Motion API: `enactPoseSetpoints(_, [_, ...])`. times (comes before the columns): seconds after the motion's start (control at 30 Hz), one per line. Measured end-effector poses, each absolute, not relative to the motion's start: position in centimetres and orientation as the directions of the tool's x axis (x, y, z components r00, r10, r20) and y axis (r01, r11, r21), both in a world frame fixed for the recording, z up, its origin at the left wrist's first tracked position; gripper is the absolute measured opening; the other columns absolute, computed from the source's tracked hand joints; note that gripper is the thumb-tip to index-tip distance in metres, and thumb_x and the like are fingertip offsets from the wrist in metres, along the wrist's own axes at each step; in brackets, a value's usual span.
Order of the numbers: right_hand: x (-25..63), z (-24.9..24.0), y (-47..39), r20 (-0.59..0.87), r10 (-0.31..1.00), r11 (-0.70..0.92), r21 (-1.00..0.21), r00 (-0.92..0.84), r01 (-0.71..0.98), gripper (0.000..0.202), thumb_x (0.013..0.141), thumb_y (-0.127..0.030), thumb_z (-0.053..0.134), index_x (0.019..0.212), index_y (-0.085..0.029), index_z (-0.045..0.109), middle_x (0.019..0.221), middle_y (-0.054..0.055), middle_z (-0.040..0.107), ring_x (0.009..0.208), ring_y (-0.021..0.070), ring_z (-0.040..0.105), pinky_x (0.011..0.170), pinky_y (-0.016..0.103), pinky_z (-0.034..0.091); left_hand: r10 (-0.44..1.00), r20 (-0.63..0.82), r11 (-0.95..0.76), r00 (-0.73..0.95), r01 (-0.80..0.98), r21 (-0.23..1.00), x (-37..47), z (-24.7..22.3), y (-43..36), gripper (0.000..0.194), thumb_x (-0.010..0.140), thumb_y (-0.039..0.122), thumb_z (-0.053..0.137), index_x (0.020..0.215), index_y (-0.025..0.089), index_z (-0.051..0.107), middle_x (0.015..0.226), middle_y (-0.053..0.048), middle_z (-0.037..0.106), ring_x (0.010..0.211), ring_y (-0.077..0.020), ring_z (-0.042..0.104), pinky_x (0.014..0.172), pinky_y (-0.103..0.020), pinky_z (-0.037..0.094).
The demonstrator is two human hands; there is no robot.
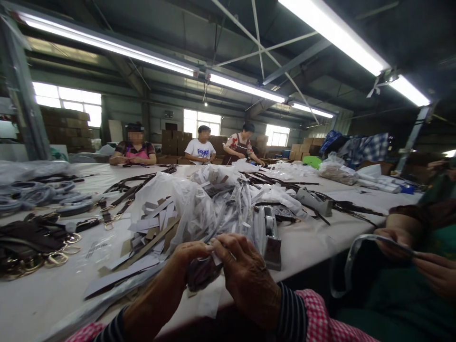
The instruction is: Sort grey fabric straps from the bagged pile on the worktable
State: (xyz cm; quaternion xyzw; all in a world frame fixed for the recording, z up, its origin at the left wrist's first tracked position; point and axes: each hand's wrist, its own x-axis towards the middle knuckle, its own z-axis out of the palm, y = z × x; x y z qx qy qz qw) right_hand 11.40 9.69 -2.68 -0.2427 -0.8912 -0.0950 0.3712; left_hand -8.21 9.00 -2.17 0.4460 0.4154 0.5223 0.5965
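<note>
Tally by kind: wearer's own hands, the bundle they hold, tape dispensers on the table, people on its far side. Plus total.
Own left hand and right hand: 2
Bundle: 1
Tape dispensers: 2
People on the far side: 3
Total: 8

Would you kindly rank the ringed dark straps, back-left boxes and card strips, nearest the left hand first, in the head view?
1. Card strips, just left of the left hand.
2. Ringed dark straps, far left.
3. Boxes, back left.
</note>
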Motion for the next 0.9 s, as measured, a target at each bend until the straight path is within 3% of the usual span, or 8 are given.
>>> enactPoseSetpoints(0.17, [11.5,-3.8,8.5,0.724,0.389,0.846,-0.037,-0.569,0.531,0.082,0.076,0.0,0.051,0.156,-0.013,0.037,0.151,0.013,0.049,0.141,0.0296,0.037,0.118,0.049,0.039,0.989,-0.022,0.053,0.144,-0.217,0.975,-7.9,-2.3,7.7,0.038,0.07,0.048,0.084,0.076,0.014,0.07,0.064,-0.003,0.068,0.056,-0.0136,0.058,0.057,-0.025,0.039])
enactPoseSetpoints(0.3, [12.1,-3.4,7.4,0.662,0.451,0.844,-0.098,-0.599,0.528,0.083,0.077,-0.01,0.059,0.156,-0.018,0.036,0.158,0.009,0.043,0.146,0.0287,0.034,0.123,0.047,0.035,0.994,0.056,-0.064,0.095,0.083,0.995,-8.4,-2.5,7.4,0.044,0.073,0.06,0.079,0.089,0.019,0.075,0.086,-0.005,0.076,0.086,-0.0273,0.069,0.078,-0.035,0.051])
enactPoseSetpoints(0.43, [15.9,-2.2,8.4,0.74,0.496,0.797,-0.181,-0.454,0.576,0.067,0.086,-0.015,0.06,0.151,-0.021,0.043,0.155,0.012,0.044,0.142,0.0292,0.04,0.12,0.05,0.038,0.974,0.22,-0.182,-0.048,0.409,0.894,-9.3,-2.5,8.6,0.051,0.068,0.07,0.074,0.094,0.026,0.079,0.107,-0.007,0.075,0.109,-0.0385,0.064,0.099,-0.051,0.047])
enactPoseSetpoints(0.5, [19.1,-1.4,10.0,0.772,0.576,0.726,-0.333,-0.268,0.602,0.047,0.091,-0.019,0.057,0.138,-0.021,0.056,0.142,0.013,0.053,0.133,0.0293,0.047,0.111,0.051,0.045,0.942,0.308,-0.216,-0.135,0.459,0.862,-9.4,-2.9,9.5,0.054,0.065,0.072,0.073,0.094,0.027,0.08,0.111,-0.007,0.072,0.109,-0.0392,0.064,0.101,-0.053,0.045])
enactPoseSetpoints(0.6, [23.4,-0.7,13.1,0.513,0.858,0.431,-0.728,0.008,0.533,0.023,0.086,-0.031,0.061,0.103,-0.019,0.07,0.116,0.01,0.062,0.11,0.026,0.058,0.082,0.036,0.054,0.866,0.479,-0.35,-0.145,0.509,0.786,-8.6,-4.0,11.1,0.049,0.071,0.07,0.072,0.094,0.028,0.08,0.111,-0.008,0.067,0.104,-0.0356,0.064,0.098,-0.051,0.047])
enactPoseSetpoints(0.67, [24.9,-0.8,14.7,0.245,0.967,0.19,-0.872,0.066,0.451,0.023,0.08,-0.038,0.065,0.086,-0.016,0.071,0.096,0.008,0.063,0.091,0.0221,0.06,0.064,0.028,0.049,0.779,0.624,-0.495,-0.059,0.553,0.671,-7.8,-5.0,12.3,0.041,0.08,0.065,0.07,0.095,0.027,0.079,0.107,-0.007,0.067,0.105,-0.0332,0.062,0.094,-0.046,0.049])
enactPoseSetpoints(0.8, [24.8,-1.6,16.1,0.035,0.998,0.016,-0.933,0.046,0.358,0.031,0.073,-0.046,0.068,0.074,-0.016,0.069,0.073,0.003,0.058,0.071,0.0164,0.054,0.05,0.021,0.038,0.598,0.795,-0.677,0.105,0.598,0.43,-6.2,-6.9,14.4,0.032,0.095,0.053,0.062,0.097,0.024,0.075,0.094,-0.008,0.07,0.109,-0.0323,0.056,0.091,-0.042,0.049])
enactPoseSetpoints(0.9, [23.8,-1.9,16.4,-0.017,0.995,-0.044,-0.961,0.101,0.273,0.025,0.068,-0.041,0.071,0.071,-0.017,0.068,0.067,0.0,0.053,0.065,0.0127,0.047,0.048,0.019,0.033,0.608,0.788,-0.655,0.094,0.62,0.432,-5.9,-8.6,15.4,0.034,0.097,0.052,0.06,0.098,0.021,0.074,0.094,-0.009,0.069,0.106,-0.0325,0.058,0.09,-0.043,0.051])
